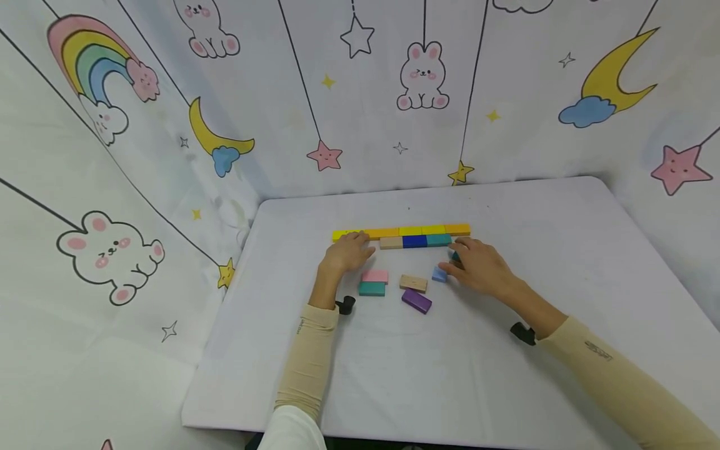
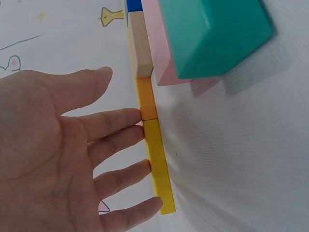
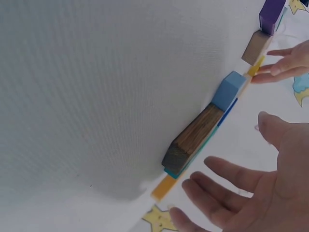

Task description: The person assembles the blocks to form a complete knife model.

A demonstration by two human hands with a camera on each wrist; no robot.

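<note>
A long row of yellow and orange blocks (image 1: pixel 410 231) lies at the back of the table. Against its near side run a tan wooden block (image 1: pixel 390 243), a dark blue block (image 1: pixel 414 242) and a teal block (image 1: pixel 439 240). My left hand (image 1: pixel 347 251) touches the left end of the yellow row with spread, nearly straight fingertips. My right hand (image 1: pixel 480 265) hovers around the row's right end, fingers loosely extended and thumb beside a light blue block (image 1: pixel 439 274). A dark brown wooden block (image 3: pixel 195 133) lies near its fingertips, mostly hidden in the head view.
Nearer me, a pink block (image 1: pixel 375 275) sits against another teal block (image 1: pixel 372 289). To their right lie a second tan wooden block (image 1: pixel 413 283) and a tilted purple block (image 1: pixel 417 301). A patterned cloth (image 1: pixel 371 125) hangs behind the white table (image 1: pixel 394 387).
</note>
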